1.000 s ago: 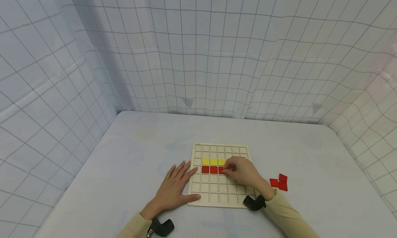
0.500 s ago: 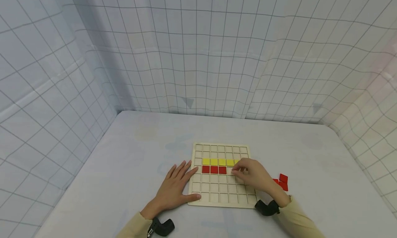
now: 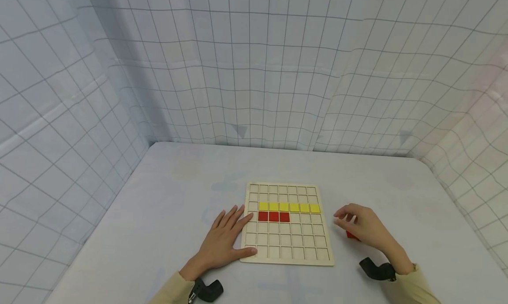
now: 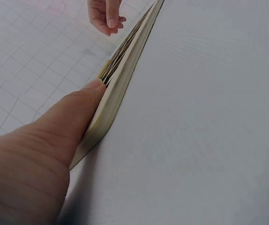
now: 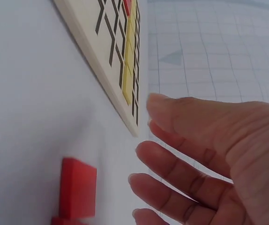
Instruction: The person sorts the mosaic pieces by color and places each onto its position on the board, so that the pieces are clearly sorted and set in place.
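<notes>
A pale wooden grid board lies flat on the table. One of its rows holds several yellow tiles; just below them sit three red tiles. My left hand rests with spread fingers along the board's left edge, and its thumb lies over the rim in the left wrist view. To the right of the board, my right hand is over the loose red tiles with relaxed, slightly bent fingers and nothing between them. It hides most of those tiles; one red tile shows below it in the right wrist view.
A white cloth covers the table. Grid-patterned curtains hang at the back and both sides. Black wrist devices are worn at both wrists, below the cream sleeves.
My right hand has let go of the third red tile in its cell and moved right, off the board to the loose red tiles. The whole yellow row now shows. My left hand has stayed still.
</notes>
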Action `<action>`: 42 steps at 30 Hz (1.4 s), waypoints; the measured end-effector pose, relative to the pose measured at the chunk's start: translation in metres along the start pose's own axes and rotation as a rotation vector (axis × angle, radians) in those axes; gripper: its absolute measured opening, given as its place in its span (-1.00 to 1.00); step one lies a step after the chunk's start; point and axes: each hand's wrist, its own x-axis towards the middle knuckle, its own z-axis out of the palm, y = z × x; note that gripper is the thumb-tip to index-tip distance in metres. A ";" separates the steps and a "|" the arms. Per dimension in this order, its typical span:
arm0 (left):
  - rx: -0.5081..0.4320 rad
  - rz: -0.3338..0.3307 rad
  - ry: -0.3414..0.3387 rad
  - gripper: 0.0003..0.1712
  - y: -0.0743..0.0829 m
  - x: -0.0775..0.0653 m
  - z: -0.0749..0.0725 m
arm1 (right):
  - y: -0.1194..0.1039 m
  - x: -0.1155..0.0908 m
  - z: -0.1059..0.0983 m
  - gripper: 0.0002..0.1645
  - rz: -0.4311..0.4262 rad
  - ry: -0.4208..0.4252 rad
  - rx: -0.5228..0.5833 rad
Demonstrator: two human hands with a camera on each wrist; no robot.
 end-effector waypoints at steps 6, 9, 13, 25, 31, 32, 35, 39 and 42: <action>-0.001 0.004 0.003 0.01 0.000 0.000 -0.001 | 0.012 -0.011 -0.014 -0.72 0.080 -0.064 -0.008; 0.000 0.005 0.002 0.01 0.000 0.000 -0.001 | 0.013 -0.014 -0.017 -0.68 0.099 -0.088 -0.016; -0.002 0.004 0.002 0.01 -0.001 0.000 0.001 | 0.013 -0.015 -0.018 -0.67 0.158 -0.118 -0.027; -0.009 0.015 0.002 0.02 -0.002 -0.001 0.002 | 0.020 -0.013 -0.014 -0.70 0.254 -0.141 -0.028; -0.015 0.017 0.012 0.01 -0.002 -0.001 0.003 | 0.020 -0.013 -0.013 -0.70 0.258 -0.150 -0.033; -0.016 0.016 0.011 0.01 -0.002 -0.001 0.003 | 0.020 -0.013 -0.014 -0.70 0.253 -0.157 -0.033; -0.014 0.014 0.007 0.01 -0.002 -0.001 0.002 | 0.019 -0.014 -0.016 -0.70 0.253 -0.183 -0.016; -0.012 0.012 0.007 0.01 -0.002 -0.001 0.002 | 0.018 -0.016 -0.020 -0.67 0.236 -0.230 0.009; -0.008 0.012 0.008 0.02 -0.002 -0.001 0.002 | 0.018 -0.016 -0.022 -0.67 0.212 -0.251 0.017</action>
